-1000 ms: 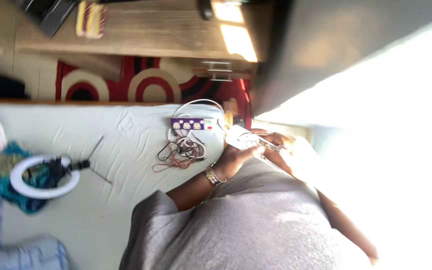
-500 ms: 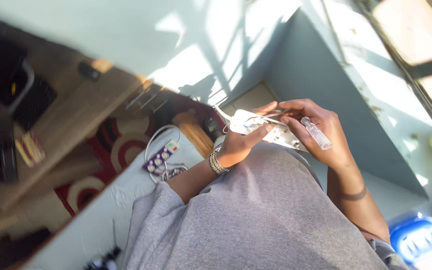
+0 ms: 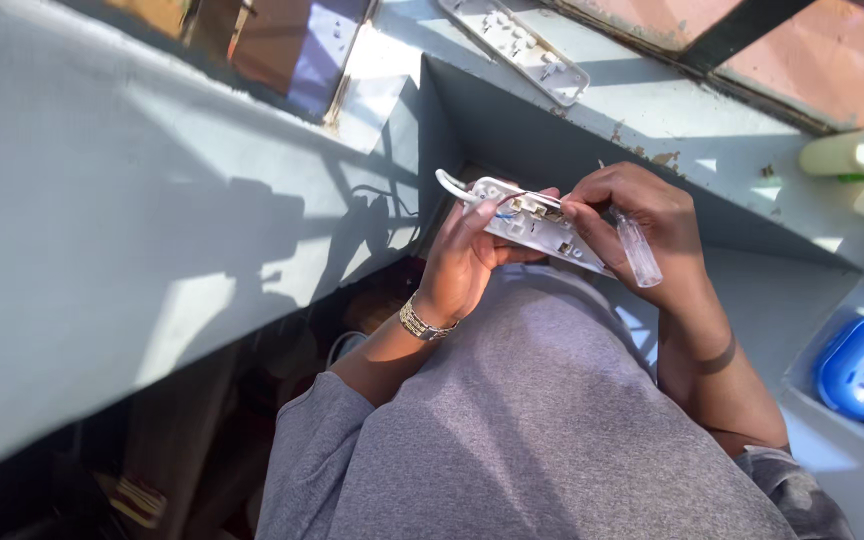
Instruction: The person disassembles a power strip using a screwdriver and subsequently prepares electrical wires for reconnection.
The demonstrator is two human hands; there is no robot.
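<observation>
Two hands working on an opened white power strip

Left hand [image 3: 462,260] grips the power strip [image 3: 537,225]; right hand [image 3: 642,225] holds a clear-handled screwdriver [image 3: 637,250] against it, above a grey-clad lap.

Head camera looks steeply down, close above lap

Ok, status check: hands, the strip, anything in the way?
Left hand holds the opened white power strip. Right hand grips a clear-handled screwdriver, tip at the strip. Nothing blocking.
</observation>
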